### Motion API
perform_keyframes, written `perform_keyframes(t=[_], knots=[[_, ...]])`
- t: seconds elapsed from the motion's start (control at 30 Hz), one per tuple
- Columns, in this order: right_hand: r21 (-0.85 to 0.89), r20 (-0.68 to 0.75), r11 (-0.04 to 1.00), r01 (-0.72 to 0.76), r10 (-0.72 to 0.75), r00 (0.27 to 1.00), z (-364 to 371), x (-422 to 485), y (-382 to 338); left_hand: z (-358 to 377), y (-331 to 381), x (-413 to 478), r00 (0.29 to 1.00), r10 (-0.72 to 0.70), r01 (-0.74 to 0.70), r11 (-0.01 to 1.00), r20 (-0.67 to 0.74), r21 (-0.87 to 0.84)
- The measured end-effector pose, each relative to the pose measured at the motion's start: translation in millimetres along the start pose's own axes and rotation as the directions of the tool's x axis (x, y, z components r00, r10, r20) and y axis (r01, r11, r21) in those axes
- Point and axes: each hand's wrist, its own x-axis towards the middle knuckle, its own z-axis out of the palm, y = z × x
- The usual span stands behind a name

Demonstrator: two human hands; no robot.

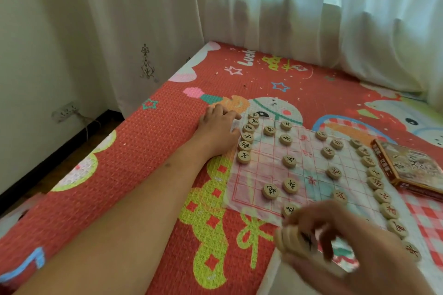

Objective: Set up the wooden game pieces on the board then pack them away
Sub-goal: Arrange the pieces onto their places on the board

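- Nearest, my right hand (pixel 340 235) gripped a stack of xiangqi pieces (pixel 291 238); tilted, it could spill.
- My left hand (pixel 217 128) lay open, empty, at the paper board (pixel 263 170) edge.

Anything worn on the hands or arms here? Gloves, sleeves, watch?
Nothing visible. Left hand and forearm bare to the frame edge: no glove, sleeve or watch; one small dark mark on the forearm. Right hand ungloved, but motion-blurred, so rings cannot be told.
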Motion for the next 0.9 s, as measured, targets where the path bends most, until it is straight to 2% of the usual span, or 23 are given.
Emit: perform_keyframes(t=[0.03, 0.07, 0.1, 0.13, 0.33, 0.53, 0.7, 0.9], knots=[[0.031, -0.204, 0.998, 0.063, -0.055, 0.977, -7, -4, -7, 0, 0, 0, 1.000, 0.000, 0.000, 1.000, -0.002, -0.001], [0.094, -0.338, 0.994, 0.050, -0.015, 0.941, -11, -5, -9, -1, 1, 0, 1.000, 0.001, -0.001, 1.000, -0.001, -0.001], [0.058, -0.467, 0.997, 0.045, -0.013, 0.884, -12, 2, -12, -1, 2, -1, 1.000, -0.001, 0.001, 1.000, -0.001, -0.001], [0.017, -0.498, 0.999, 0.040, -0.026, 0.867, -8, 13, -5, -1, 2, -1, 1.000, -0.002, 0.002, 1.000, -0.001, -0.001], [-0.053, -0.465, 0.999, -0.004, -0.021, 0.885, -4, 82, 3, -1, 0, -3, 1.000, 0.007, -0.007, 1.000, -0.010, -0.012], [-0.094, -0.491, 0.996, -0.004, -0.043, 0.870, 2, 83, 10, -1, 0, -2, 1.000, 0.004, -0.004, 1.000, -0.006, -0.019], [-0.105, -0.444, 0.994, 0.040, -0.083, 0.892, 9, 74, 2, -2, 0, -2, 1.000, 0.005, -0.005, 1.000, -0.005, -0.013], [-0.097, -0.417, 0.995, 0.009, -0.049, 0.908, 13, 75, 1, -2, 0, -3, 1.000, 0.006, -0.006, 1.000, -0.002, -0.013]])
